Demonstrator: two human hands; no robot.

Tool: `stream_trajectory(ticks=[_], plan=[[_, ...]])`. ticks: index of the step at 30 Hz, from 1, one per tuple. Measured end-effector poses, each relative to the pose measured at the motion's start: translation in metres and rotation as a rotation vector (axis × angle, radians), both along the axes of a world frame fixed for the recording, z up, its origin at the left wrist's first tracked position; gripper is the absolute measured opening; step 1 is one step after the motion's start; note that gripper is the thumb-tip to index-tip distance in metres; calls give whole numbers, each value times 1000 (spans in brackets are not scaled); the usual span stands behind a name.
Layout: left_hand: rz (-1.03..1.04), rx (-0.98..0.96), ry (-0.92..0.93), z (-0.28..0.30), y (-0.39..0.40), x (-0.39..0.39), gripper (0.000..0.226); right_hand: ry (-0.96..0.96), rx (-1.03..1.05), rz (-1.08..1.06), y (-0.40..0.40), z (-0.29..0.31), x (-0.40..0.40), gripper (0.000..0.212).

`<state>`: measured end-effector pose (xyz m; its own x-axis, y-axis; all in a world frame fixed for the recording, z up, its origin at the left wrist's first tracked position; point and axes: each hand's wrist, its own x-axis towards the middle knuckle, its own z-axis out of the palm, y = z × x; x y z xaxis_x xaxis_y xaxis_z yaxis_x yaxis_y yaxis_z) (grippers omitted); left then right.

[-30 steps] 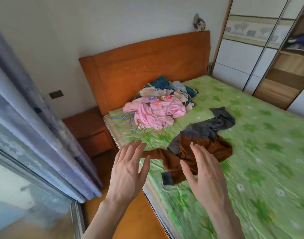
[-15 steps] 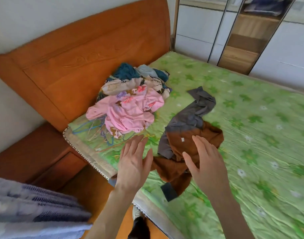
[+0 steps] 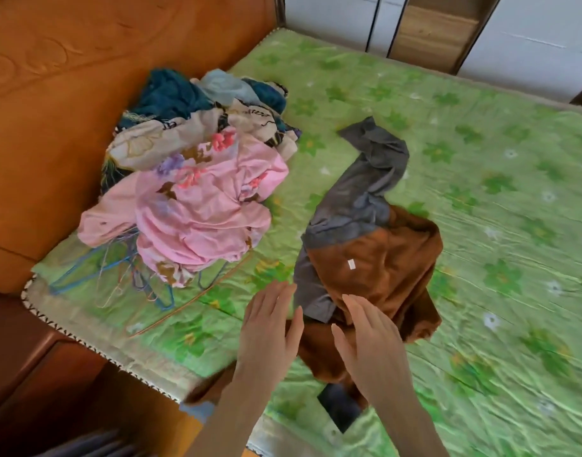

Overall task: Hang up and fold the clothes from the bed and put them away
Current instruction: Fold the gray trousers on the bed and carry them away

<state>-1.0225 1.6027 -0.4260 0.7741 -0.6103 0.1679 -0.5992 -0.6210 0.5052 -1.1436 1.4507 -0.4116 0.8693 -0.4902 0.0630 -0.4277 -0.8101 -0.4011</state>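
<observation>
Forearms at the bottom edge, both reaching forward over the near side of the bed. Left hand (image 3: 270, 328) flat and relaxed, fingers straight and close together, gripping nothing, poised above the green floral bedsheet (image 3: 500, 291) just left of the brown and grey garment (image 3: 378, 268). Right hand (image 3: 370, 338) likewise released, fingers extended, palm turned toward the left hand, over the near brown folds of that garment; cannot tell whether fingertips touch the cloth. Garment itself crumpled on the sheet near the bed's edge, brown body nearest with a small white tag (image 3: 350, 264) showing, a dark cuff (image 3: 340, 409) lying toward the mattress edge, grey part stretching away toward the middle of the bed. Left of it, and a little farther, a bundle of thin wire hangers (image 3: 131, 275), blue and pale, partly under the heap of clothes. Heap topped by a pink printed garment (image 3: 197, 209), with cream patterned cloth (image 3: 171, 133) behind it and teal (image 3: 171, 94) and light blue fabric (image 3: 227, 84) at the far end, right up against the wooden headboard (image 3: 52, 103). Wooden bedside cabinet (image 3: 29, 364) at lower left, below the mattress corner. Beyond the far side of the bed, wardrobe (image 3: 431, 31) with white panels, dark frames and an open wooden section.
</observation>
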Motion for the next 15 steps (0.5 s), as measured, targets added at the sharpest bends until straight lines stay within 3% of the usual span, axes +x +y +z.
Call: stream_trajectory(ticks=[4,8,15], plan=[[-16,79,119,-70,-20,14,38,168,114,-47,-10,-80,25,51],[-112,121,103,-135,-30,20,38,278,169,-122,-18,-149,36,50],[-132,287,253,-211,-46,29,44,386,414,-374,-26,-220,63,39]])
